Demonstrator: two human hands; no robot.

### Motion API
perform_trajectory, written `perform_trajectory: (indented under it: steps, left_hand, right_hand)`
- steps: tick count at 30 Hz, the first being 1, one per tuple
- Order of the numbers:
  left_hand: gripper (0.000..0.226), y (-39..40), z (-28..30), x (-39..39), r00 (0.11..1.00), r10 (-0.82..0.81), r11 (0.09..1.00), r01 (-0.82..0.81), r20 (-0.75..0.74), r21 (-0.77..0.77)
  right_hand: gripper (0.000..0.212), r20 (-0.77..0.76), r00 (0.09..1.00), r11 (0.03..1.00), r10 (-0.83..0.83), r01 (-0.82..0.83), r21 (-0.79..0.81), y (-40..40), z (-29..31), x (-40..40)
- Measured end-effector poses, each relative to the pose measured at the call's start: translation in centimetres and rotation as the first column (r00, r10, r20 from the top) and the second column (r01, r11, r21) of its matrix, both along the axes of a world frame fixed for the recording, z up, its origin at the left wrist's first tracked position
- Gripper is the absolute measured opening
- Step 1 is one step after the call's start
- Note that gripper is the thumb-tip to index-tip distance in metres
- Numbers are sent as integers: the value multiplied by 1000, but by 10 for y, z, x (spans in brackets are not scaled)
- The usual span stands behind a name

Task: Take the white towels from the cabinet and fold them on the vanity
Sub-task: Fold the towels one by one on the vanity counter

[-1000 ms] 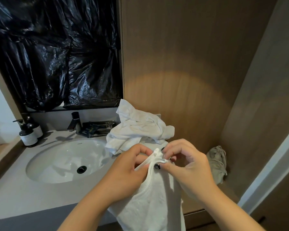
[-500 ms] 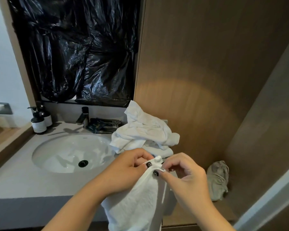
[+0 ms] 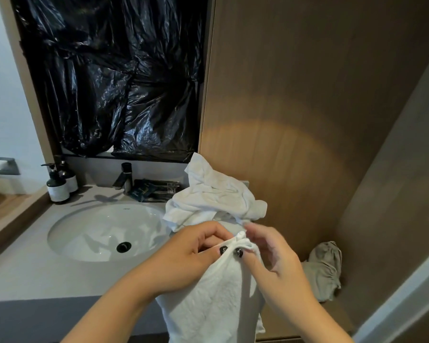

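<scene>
Since a moment before, my view had drifted slightly, so the sink sat a little further left of centre, while both hands kept their pinch on the same towel corner.

My left hand and right hand were close together, thumbs nearly touching, each pinching the bunched top edge of the white towel. It hung straight down in front of the tabletop, to the right of the sink, and its lower end ran out of the bottom of the frame, so I could not see how long it was. My palms covered part of the gathered corner.

Behind my hands, right of the sink, a crumpled pile of white towels lay on the tabletop, its base hidden by my fingers. Further right of the sink, a grey cloth slumped in the corner on a low wooden ledge.

At the back of the sink stood a dark faucet, with small dark packets just right of it whose print was too small to read. Two pump bottles stood left of the sink. Black plastic sheeting covered the wall above the sink, and a wood panel rose to its right.
</scene>
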State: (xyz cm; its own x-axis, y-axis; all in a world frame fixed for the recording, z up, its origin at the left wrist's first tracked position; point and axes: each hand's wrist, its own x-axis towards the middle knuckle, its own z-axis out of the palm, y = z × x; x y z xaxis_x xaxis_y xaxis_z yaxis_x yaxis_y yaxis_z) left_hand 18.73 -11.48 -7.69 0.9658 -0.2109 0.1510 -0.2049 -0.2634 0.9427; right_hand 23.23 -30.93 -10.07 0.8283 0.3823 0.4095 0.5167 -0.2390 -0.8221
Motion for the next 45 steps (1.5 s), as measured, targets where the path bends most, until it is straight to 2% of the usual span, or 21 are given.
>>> perform_trajectory:
  steps: [2,5,6,8,11,13,15,16,20,23,25,27,30,32,34,36,38,39,40,41,45]
  left_hand:
    - [9,-3,0,1,1000,23,999,-23,-5,-24]
    - [10,-4,-2,5,996,59,998,-60,64,8]
    - [15,-1,-2,7,994,53,996,-59,90,62]
    - [35,5,-7,11,995,23,964,-47,94,263]
    - [60,16,-21,16,999,37,836,-27,-6,549]
    - [60,24,-29,24,998,68,760,-41,-17,649]
    - [56,29,-32,32,996,76,696,-93,56,712]
    - [54,29,-30,35,992,81,689,-129,101,713]
    - [47,22,-15,50,960,184,798,-272,211,538]
    - [23,10,-11,62,918,245,829,-365,312,423]
    - [23,1,-14,65,873,329,867,-430,361,252]
    - [22,-5,-20,67,852,401,882,-459,337,111]
    - [36,-4,-24,73,830,458,872,-490,318,22]
    - [39,1,-20,73,825,470,870,-493,314,-6]
    - [42,10,-13,71,863,417,894,-447,284,44]
    - [41,23,-6,70,929,279,890,-345,243,298]
    - [38,25,-2,71,983,93,769,-172,158,615]
    - [35,20,-2,71,993,26,694,-100,114,713]
    - [28,14,-4,73,997,-13,652,-54,83,756]
    - [16,5,-6,73,997,-39,666,-24,66,746]
    - [16,-15,-22,77,993,-100,804,41,67,594]
  right_hand:
    - [18,-48,998,999,28,-30,-39,-2,0,1]
    - [15,-26,998,998,-56,56,27,-3,-2,2]
    - [15,-10,996,995,-92,92,47,-4,-2,3]
    - [12,17,988,986,-155,153,72,-9,-4,9]
    - [11,19,974,971,-226,224,80,-23,-9,24]
    - [11,5,962,961,-273,272,39,-34,-16,34]
    - [13,-9,952,952,-306,306,6,-40,-27,39]
    - [14,-8,946,945,-325,325,19,-42,-33,40]
    - [10,24,929,927,-368,365,90,-45,-42,44]
    - [5,-20,924,918,-381,381,106,-43,-44,47]
    - [5,-34,917,906,-397,397,145,-39,-44,48]
    - [3,-70,920,904,-385,391,169,-38,-43,49]
    - [10,-160,953,935,-256,287,211,-41,-42,48]
    - [13,-151,964,948,-218,246,200,-43,-42,46]
    - [14,-121,967,952,-224,244,187,-41,-42,43]
    - [15,-136,971,953,-199,224,203,-34,-40,42]
    - [16,-162,974,955,-156,191,229,-24,-39,42]
    - [18,-171,973,954,-153,191,232,-18,-39,41]
    - [21,-182,970,953,-161,201,227,-12,-39,40]
    - [24,-192,966,950,-173,215,225,-8,-39,38]
    - [28,-201,951,927,-237,283,245,-18,-42,37]
